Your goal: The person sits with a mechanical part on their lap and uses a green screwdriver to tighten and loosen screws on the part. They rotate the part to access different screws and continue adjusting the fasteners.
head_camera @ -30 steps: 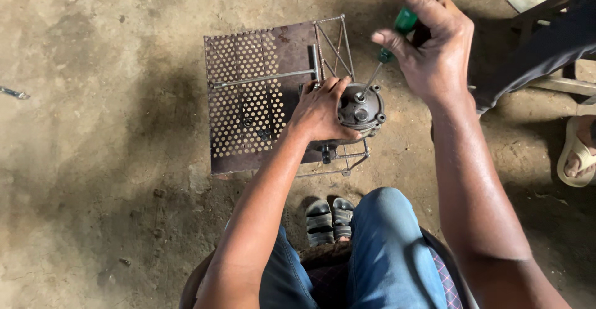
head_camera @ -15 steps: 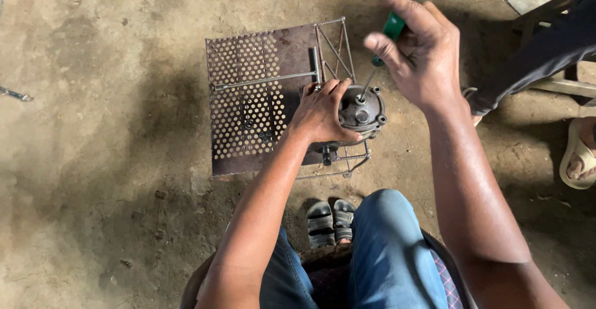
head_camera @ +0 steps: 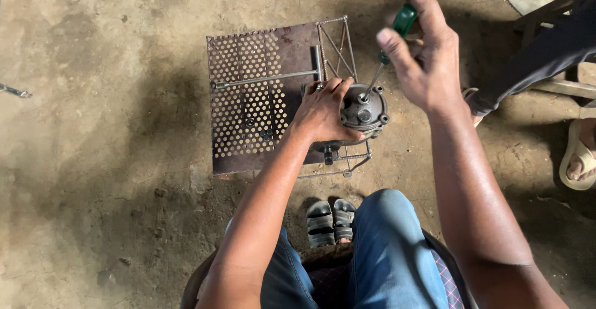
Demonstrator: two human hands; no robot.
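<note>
Screwdriver tip back down on the round metal part

The grey round part (head_camera: 365, 109) sits at the 3 o'clock edge of the perforated metal stand (head_camera: 261, 98). Your left hand (head_camera: 323, 113) is clasped around it. Your right hand (head_camera: 422, 58), fingers pinching the green-handled screwdriver (head_camera: 390, 45), has lowered from half a second ago, so the tip again meets a screw on top.

Your left hand (head_camera: 323, 113) grips the round grey metal housing (head_camera: 365, 109) on the rusty perforated metal stand (head_camera: 248, 98). Your right hand (head_camera: 422, 61) holds the green-handled screwdriver (head_camera: 391, 42), its tip on the housing's top. Grey sandals (head_camera: 331, 221) lie on the dirt floor (head_camera: 93, 160).
</note>
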